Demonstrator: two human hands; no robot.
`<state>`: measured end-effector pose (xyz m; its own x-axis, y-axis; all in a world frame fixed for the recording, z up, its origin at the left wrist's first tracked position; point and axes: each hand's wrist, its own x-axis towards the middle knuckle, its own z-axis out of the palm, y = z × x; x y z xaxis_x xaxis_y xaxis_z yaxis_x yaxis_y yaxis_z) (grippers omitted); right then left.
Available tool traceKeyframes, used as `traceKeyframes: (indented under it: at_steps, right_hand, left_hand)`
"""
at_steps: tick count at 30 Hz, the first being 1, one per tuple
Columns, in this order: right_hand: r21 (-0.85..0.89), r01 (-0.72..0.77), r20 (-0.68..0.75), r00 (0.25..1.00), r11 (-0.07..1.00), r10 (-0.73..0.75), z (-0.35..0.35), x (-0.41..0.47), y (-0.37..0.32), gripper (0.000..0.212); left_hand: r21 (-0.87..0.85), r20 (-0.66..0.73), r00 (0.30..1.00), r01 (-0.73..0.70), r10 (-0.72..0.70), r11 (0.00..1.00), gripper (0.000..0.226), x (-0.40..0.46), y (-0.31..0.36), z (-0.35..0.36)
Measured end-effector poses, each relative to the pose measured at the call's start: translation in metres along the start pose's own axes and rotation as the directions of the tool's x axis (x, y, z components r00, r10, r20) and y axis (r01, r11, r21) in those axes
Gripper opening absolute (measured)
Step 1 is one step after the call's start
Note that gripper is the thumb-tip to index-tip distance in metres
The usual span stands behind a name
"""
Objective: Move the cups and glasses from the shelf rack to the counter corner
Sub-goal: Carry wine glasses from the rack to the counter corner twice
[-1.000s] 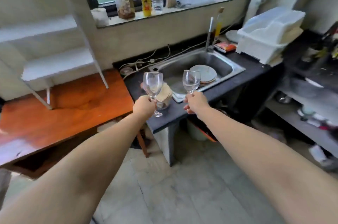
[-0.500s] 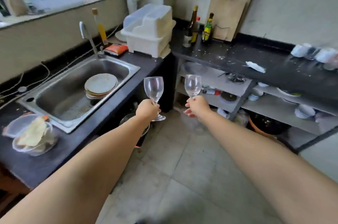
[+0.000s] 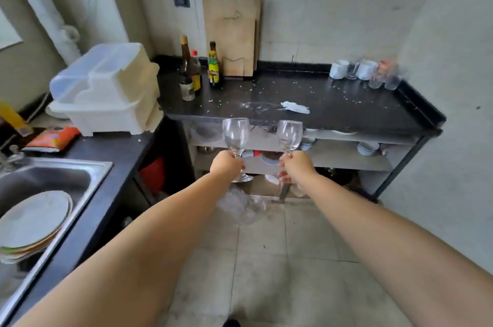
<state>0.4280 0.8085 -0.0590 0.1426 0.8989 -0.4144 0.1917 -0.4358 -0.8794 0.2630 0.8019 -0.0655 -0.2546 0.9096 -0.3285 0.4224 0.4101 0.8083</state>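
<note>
The left hand (image 3: pixel 226 166) and right hand (image 3: pixel 297 166) each grip an upright wine glass by its stem. The counter corner (image 3: pixel 394 102), with its cups (image 3: pixel 365 71), lies at two o'clock, nearer the right hand.

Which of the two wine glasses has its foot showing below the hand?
The wine glass in the left hand: its round foot shows under the fist. The right hand hides the other glass's foot.

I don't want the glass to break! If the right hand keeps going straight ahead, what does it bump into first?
Probably the front edge of the black counter, and the wine glass would likely touch before the right hand itself, since its bowl sits at edge height. Depth is hard to judge here.
</note>
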Motion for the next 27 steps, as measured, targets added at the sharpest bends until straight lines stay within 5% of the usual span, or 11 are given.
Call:
traceKeyframes:
  at_steps: [8, 14, 27]
  right_hand:
    - [0.11, -0.025, -0.148, 0.988, 0.994, 0.041, -0.055, 0.079, -0.026, 0.012]
    - [0.153, -0.032, -0.238, 0.969, 0.988, 0.068, -0.127, 0.16, -0.039, 0.012]
    - [0.085, -0.056, -0.214, 0.974, 0.995, 0.073, -0.282, 0.339, -0.083, 0.012]
  left_hand:
    - [0.192, 0.145, 0.982, -0.151, 0.124, 0.97, 0.026, 0.086, 0.076, 0.054]
    - [0.155, 0.258, 0.956, -0.181, 0.137, 0.971, 0.02, 0.139, 0.128, 0.136]
    - [0.049, 0.271, 0.954, -0.146, 0.128, 0.988, 0.025, 0.261, 0.267, 0.294]
